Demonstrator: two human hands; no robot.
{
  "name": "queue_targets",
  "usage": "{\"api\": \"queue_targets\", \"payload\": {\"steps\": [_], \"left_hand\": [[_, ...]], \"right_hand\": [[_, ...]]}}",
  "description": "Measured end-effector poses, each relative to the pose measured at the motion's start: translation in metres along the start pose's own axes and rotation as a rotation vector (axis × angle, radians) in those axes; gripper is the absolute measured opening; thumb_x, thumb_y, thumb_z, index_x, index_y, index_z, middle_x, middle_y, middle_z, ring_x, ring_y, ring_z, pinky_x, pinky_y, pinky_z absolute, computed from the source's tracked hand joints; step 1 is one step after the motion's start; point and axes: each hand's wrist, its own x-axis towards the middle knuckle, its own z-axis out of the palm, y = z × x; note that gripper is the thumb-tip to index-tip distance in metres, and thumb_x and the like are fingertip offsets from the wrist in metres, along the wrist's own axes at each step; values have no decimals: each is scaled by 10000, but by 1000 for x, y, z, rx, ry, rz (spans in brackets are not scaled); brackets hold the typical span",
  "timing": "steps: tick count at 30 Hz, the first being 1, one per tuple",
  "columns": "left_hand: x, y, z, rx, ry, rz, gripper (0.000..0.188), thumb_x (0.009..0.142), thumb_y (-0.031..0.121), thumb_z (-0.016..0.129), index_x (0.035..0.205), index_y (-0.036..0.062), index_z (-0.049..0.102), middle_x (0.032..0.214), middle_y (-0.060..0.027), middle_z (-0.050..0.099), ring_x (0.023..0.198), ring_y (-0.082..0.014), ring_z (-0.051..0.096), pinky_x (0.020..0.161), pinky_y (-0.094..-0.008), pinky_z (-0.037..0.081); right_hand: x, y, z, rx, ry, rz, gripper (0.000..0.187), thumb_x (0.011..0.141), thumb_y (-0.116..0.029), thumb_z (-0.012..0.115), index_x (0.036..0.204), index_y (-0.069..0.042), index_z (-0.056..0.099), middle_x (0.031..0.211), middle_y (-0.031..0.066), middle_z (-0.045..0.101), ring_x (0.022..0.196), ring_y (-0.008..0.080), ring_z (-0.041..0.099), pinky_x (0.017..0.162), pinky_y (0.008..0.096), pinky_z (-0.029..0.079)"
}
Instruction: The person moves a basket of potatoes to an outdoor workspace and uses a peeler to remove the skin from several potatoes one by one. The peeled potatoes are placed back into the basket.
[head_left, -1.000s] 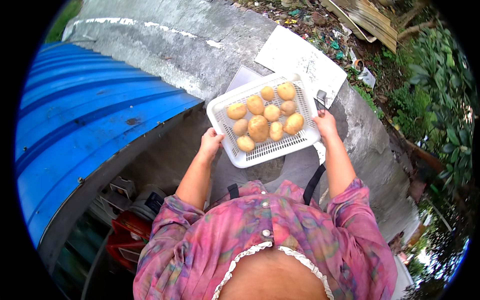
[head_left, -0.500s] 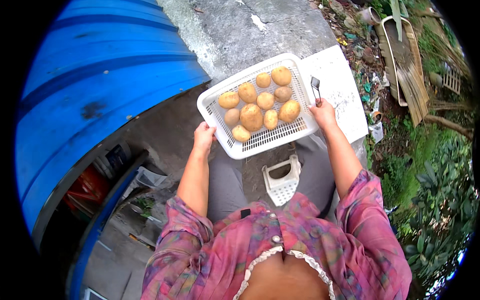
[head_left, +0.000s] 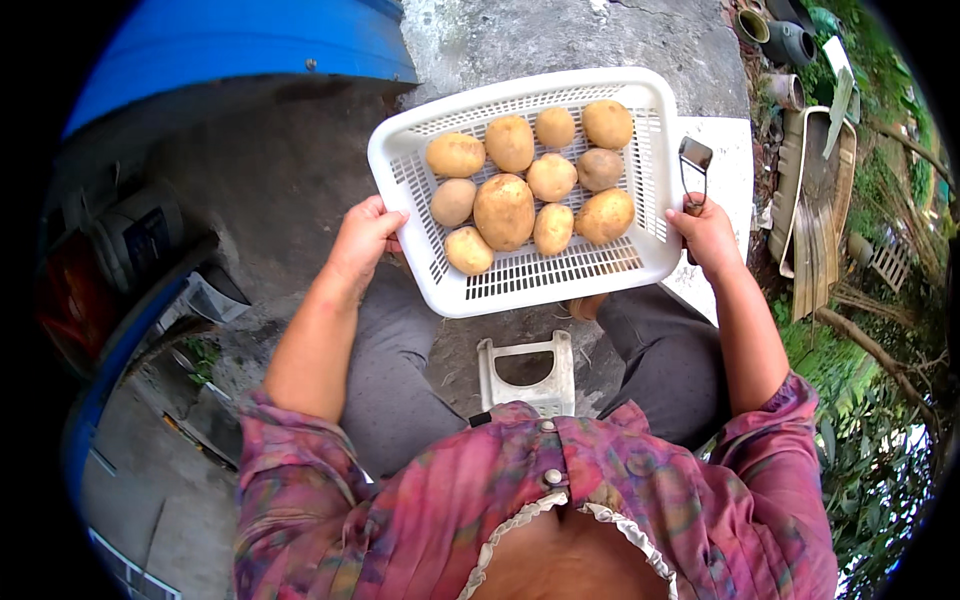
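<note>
A white slatted plastic basket (head_left: 560,297) is held up in front of me, over my knees. Several yellow-brown potatoes (head_left: 504,212) lie spread in one layer on its bottom. My left hand (head_left: 362,242) is closed on the basket's left end, thumb over the rim. At the other end my right hand (head_left: 710,238) grips the rim. That same hand also holds a peeler (head_left: 693,165), its wire-framed head sticking up past the fingers; most of its handle is hidden.
A white plastic stool (head_left: 525,375) stands on the ground between my legs. Behind the basket's right end is a white slab (head_left: 735,160). Blue metal sheeting (head_left: 240,45) overhangs at far left. Pots, a trough (head_left: 795,190) and plants line the right side.
The basket has come up closer and tilted less, with both hands still on it. My view has shifted, so the blue sheeting shows less and the stool sits further left.
</note>
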Motion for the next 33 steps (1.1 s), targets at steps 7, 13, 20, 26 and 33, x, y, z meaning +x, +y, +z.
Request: {"api": "queue_targets", "payload": {"steps": [7,13,20,26,33], "left_hand": [[0,-12,-2,107,-20,178,155,860,168,533,954,64,602,814,-8,641,658,-67,565,590,-213,447],[-8,-20,5,152,19,290,163,858,186,523,942,60,585,794,-20,634,628,-72,545,533,-207,414],[-5,-30,2,323,156,309,184,823,198,569,915,40,593,733,-54,624,523,-111,551,432,-244,432],[-117,-4,41,911,246,547,682,739,211,679,1335,46,389,1130,-212,554,1018,-242,563,891,-322,449],[-383,30,96,276,-351,1372,773,674,176,710,1354,60,362,1154,-86,513,1094,-183,487,943,-317,358]], "right_hand": [[6,5,-6,-22,-117,-50,112,830,-76,610,872,-50,510,658,33,575,452,83,458,373,245,331],[4,5,-9,-59,-164,-125,106,838,-101,591,873,-38,514,657,61,569,417,102,443,336,264,299],[13,11,-5,-161,-115,-242,231,815,-112,614,972,47,556,779,133,609,554,211,599,389,338,454],[-15,3,3,-763,120,-316,258,790,-236,660,871,5,620,658,108,628,469,198,600,394,337,491],[-62,13,-20,-686,328,-334,267,796,-255,659,880,-13,587,643,84,619,496,187,612,399,335,475]]}}
